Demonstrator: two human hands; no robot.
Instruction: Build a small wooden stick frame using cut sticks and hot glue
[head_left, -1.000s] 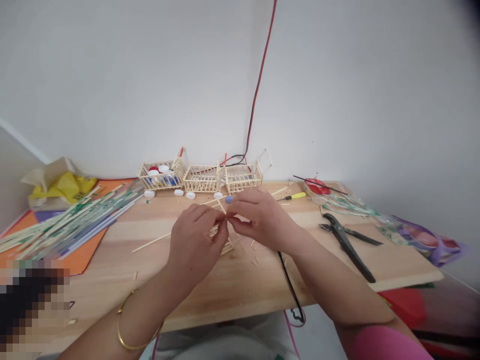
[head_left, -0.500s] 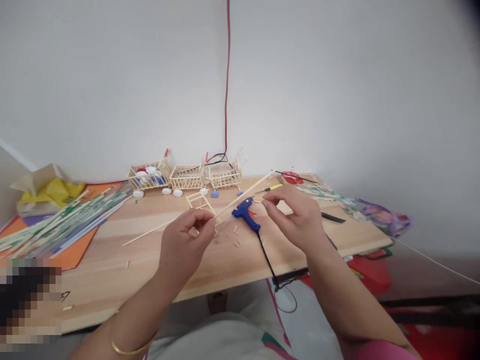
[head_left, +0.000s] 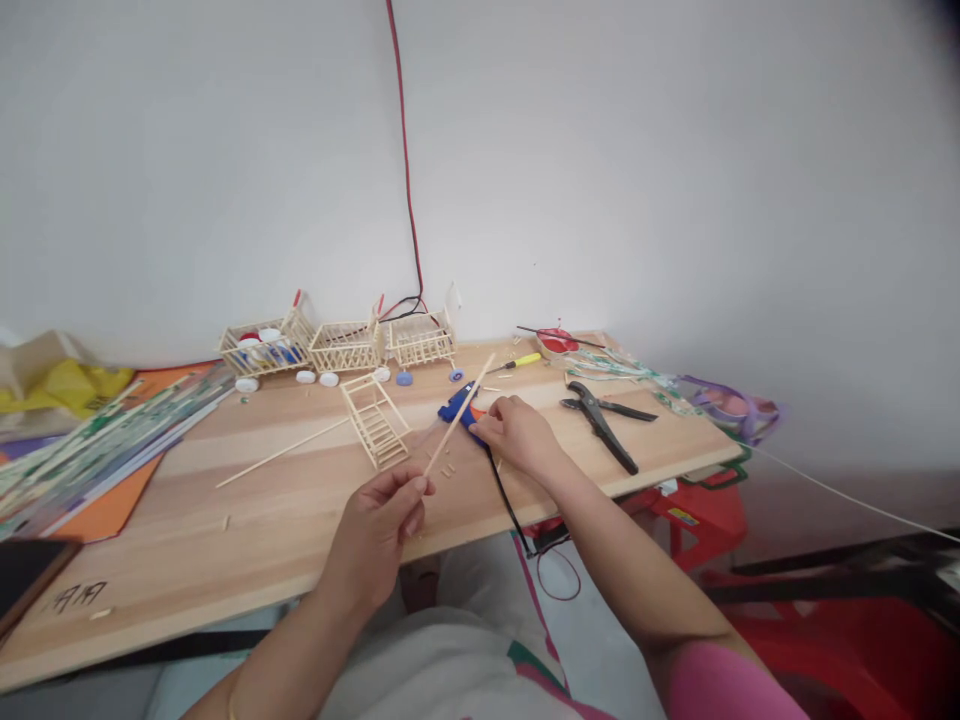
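My left hand (head_left: 382, 525) is closed in a pinch on the lower end of a thin wooden stick (head_left: 459, 415), which slants up and to the right. The blue glue gun (head_left: 454, 405) lies on the table behind this stick, its black cable running toward the front edge. Curled fingers of my right hand (head_left: 517, 432) are at the gun's handle, covering part of it and of the orange trigger. To the left lies a small ladder-like wooden stick frame (head_left: 379, 430), with short cut pieces (head_left: 448, 470) near it.
Along the wall stand three little stick carts (head_left: 349, 345) on bottle-cap wheels. Black pliers (head_left: 600, 425) and a yellow-handled screwdriver (head_left: 525, 361) lie to the right. Bundled sticks (head_left: 112, 430) cover the left side of the wooden table (head_left: 285, 540). A red bowl (head_left: 559, 342) sits at the back.
My right hand has moved left and down onto the glue gun's handle. The stick in my left hand now stands steeper. The view has shifted right, uncovering the pliers and the ladder-like frame.
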